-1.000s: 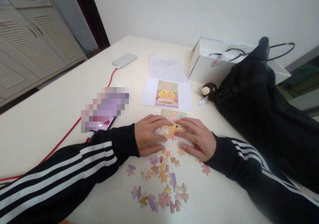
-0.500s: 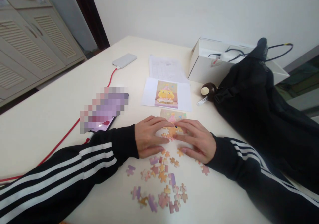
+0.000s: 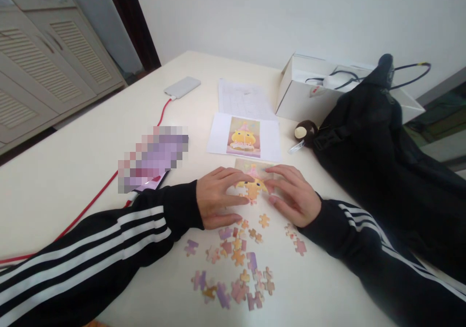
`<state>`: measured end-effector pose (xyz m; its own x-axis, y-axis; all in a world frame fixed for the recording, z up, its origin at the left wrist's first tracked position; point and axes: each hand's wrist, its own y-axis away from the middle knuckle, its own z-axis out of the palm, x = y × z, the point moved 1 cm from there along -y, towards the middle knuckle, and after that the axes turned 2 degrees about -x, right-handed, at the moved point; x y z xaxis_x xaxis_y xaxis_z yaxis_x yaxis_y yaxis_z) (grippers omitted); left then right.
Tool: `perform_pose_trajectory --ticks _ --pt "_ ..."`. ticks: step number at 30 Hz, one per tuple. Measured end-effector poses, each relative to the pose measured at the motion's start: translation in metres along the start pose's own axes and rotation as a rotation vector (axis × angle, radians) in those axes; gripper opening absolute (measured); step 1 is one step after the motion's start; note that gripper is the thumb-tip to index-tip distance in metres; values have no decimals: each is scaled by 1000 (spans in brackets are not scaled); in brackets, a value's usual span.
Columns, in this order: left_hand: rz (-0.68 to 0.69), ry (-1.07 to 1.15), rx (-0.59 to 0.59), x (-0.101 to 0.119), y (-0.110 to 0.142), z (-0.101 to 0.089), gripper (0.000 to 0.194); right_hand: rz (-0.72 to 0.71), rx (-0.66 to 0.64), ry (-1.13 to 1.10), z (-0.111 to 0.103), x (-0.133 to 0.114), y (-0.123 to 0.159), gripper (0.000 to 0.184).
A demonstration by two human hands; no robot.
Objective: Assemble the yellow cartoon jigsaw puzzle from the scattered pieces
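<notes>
My left hand (image 3: 220, 198) and right hand (image 3: 296, 198) curved open around the partly joined puzzle (image 3: 253, 191) between them, seemingly steadying it, the printed picture (image 3: 243, 137) just beyond, presumably for comparison, loose pieces (image 3: 238, 256) nearer me, handy.

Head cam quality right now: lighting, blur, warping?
Head view: light looks soft, shadows faint; the phone is mostly pixelated; print on the far sheet is too faint to read; loose puzzle pieces look slightly soft but distinguishable; the cabinet slants at left, perhaps wide-lens distortion.
</notes>
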<state>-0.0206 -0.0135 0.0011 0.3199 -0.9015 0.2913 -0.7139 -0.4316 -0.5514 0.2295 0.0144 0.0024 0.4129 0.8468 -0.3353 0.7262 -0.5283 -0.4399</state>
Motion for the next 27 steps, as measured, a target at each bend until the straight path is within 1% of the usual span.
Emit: perform_pose_trajectory --ticks 2,3,5,8,11,13,16,19,22,24,27 --pt "-71 46 74 -3 0 -2 22 64 28 3 -3 2 -2 20" --pt "-117 83 89 -5 0 -3 20 88 48 -2 -4 3 -2 17" --pt "-213 188 80 -9 2 -4 14 129 99 -28 -6 7 -3 14" --pt "-321 335 63 -14 5 -5 10 223 182 -112 -7 17 -2 9" --pt "-438 439 73 -19 7 -7 15 312 253 -227 -7 27 0 6" --pt "-497 518 67 -21 8 -9 18 336 282 -282 -6 31 1 5" --pt "-490 568 38 -22 7 -11 20 344 289 -293 -6 31 1 5" --pt "-444 546 -11 -23 7 -12 23 341 261 -254 -6 30 1 5" --pt "-406 523 -46 -24 8 -11 22 332 248 -217 -7 29 1 5" --pt "-391 509 -55 -24 8 -10 20 306 235 -187 -8 27 0 5" --pt "-374 495 -48 -23 9 -9 19 210 194 -145 -12 19 -3 7"
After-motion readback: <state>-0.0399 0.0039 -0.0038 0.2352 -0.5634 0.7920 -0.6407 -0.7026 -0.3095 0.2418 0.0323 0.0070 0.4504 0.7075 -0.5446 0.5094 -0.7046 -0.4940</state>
